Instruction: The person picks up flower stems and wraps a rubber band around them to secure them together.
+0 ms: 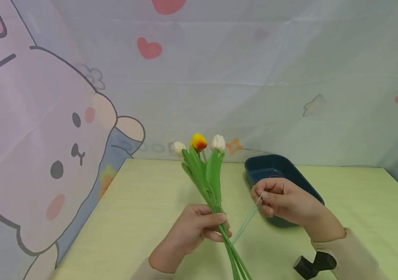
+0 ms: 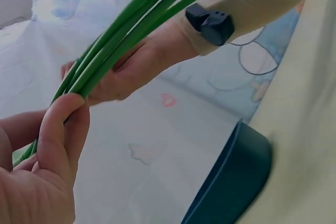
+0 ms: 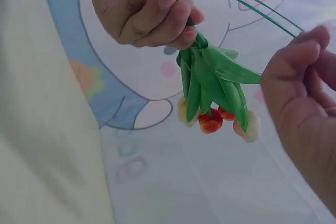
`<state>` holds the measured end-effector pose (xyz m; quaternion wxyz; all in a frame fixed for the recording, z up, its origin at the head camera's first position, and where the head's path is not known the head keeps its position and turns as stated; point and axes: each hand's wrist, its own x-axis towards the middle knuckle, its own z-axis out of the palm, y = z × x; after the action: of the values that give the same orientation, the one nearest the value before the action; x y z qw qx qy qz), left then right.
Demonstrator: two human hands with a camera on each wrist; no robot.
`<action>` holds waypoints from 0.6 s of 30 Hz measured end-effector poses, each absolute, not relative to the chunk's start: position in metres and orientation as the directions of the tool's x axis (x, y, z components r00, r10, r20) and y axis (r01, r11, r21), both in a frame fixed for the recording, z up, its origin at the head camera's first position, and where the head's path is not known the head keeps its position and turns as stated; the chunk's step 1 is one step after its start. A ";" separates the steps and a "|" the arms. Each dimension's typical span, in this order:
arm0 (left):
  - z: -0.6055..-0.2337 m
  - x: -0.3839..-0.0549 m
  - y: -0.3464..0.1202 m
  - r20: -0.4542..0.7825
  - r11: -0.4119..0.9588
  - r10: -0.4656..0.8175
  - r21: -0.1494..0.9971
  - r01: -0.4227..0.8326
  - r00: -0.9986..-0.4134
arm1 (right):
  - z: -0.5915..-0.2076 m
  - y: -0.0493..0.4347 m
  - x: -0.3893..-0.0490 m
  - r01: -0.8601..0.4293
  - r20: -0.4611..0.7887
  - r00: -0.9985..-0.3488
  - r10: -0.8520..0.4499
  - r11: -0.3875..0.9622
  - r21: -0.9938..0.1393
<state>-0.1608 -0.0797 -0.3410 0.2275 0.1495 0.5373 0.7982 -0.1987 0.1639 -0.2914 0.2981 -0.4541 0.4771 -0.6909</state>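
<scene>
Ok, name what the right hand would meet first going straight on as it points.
In the head view, the right hand would likely meet the green tulip leaves first, though depth is unclear.

Place: tabletop set; home or studio, I can't tell | Behind: creased cloth backdrop (image 1: 220, 97) printed with a cartoon rabbit (image 1: 38, 128) and hearts (image 1: 149, 48) | Before me: pale yellow-green table (image 1: 146, 190)

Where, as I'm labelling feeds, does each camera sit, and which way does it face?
Head: on the head, facing forward and down at tulips and a tray; left hand, right hand and sleeves show.
Left wrist: on that wrist, facing the stems; left hand near, right hand beyond.
Right wrist: on that wrist, facing tulips and string; right hand near, left hand beyond.
Head and left wrist both show the tray.
</scene>
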 end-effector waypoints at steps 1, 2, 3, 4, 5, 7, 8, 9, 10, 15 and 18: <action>-0.339 -0.161 -0.083 0.018 -0.335 0.543 0.921 -0.197 -0.839 | -0.290 0.165 -0.199 -0.021 0.377 -0.369 -0.849 -0.398 -0.917; -0.338 -0.162 -0.087 0.045 -0.353 0.564 0.916 -0.191 -0.825 | -0.289 0.167 -0.199 -0.032 0.405 -0.339 -0.849 -0.420 -0.907; -0.337 -0.162 -0.090 0.077 -0.372 0.584 0.910 -0.182 -0.808 | -0.288 0.167 -0.200 -0.054 0.431 -0.317 -0.845 -0.438 -0.897; -0.335 -0.162 -0.092 0.105 -0.390 0.605 0.903 -0.179 -0.789 | -0.288 0.168 -0.200 -0.088 0.455 -0.304 -0.837 -0.451 -0.888; -0.334 -0.162 -0.095 0.125 -0.404 0.622 0.897 -0.180 -0.773 | -0.289 0.169 -0.201 -0.124 0.477 -0.296 -0.828 -0.461 -0.879; -0.333 -0.163 -0.099 0.177 -0.440 0.653 0.880 -0.178 -0.736 | -0.290 0.169 -0.203 -0.193 0.504 -0.301 -0.810 -0.466 -0.863; -0.332 -0.163 -0.101 0.202 -0.455 0.664 0.873 -0.175 -0.720 | -0.292 0.169 -0.203 -0.233 0.515 -0.310 -0.799 -0.461 -0.856; -0.332 -0.163 -0.103 0.223 -0.470 0.673 0.865 -0.175 -0.705 | -0.294 0.169 -0.204 -0.276 0.524 -0.321 -0.789 -0.451 -0.848; -0.332 -0.163 -0.104 0.239 -0.483 0.681 0.857 -0.179 -0.693 | -0.296 0.169 -0.205 -0.311 0.533 -0.331 -0.779 -0.443 -0.841; -0.329 -0.164 -0.111 0.302 -0.549 0.666 0.817 -0.175 -0.682 | -0.315 0.160 -0.205 -0.498 0.547 -0.413 -0.728 -0.323 -0.805; -0.325 -0.163 -0.114 0.329 -0.595 0.631 0.786 -0.167 -0.702 | -0.331 0.147 -0.201 -0.495 0.499 -0.527 -0.687 -0.230 -0.838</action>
<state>-0.1629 -0.1137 -0.3249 0.2377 0.3037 0.3819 0.8399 -0.2010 0.1470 -0.3306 0.0778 -0.4799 0.6157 -0.6201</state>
